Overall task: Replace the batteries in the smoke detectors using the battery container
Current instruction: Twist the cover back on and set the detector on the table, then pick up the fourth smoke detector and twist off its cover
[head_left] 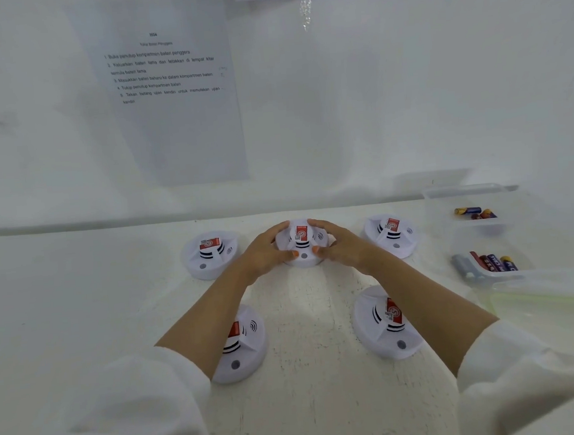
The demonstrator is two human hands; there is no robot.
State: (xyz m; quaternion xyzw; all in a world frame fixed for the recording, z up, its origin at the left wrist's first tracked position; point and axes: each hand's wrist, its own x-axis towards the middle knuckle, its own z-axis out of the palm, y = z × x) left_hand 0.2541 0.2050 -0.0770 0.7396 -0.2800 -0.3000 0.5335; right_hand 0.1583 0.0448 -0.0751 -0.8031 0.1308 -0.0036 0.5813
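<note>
Several white round smoke detectors with red labels lie on the white table. The middle one in the back row [302,242] is gripped from both sides: my left hand [267,253] curls round its left edge, my right hand [339,245] round its right edge, thumbs on its near rim. Other detectors sit at back left [209,255], back right [390,235], front left [242,344] and front right [386,322], the front two partly hidden by my forearms. A clear container [466,199] at far right holds batteries [474,212]; a nearer clear container [496,274] holds more batteries [495,262].
A printed instruction sheet [172,89] hangs on the white wall behind the table. A clear lid with a greenish rim [553,302] lies at the right edge near my right sleeve. Bare tabletop [79,302] stretches to the left.
</note>
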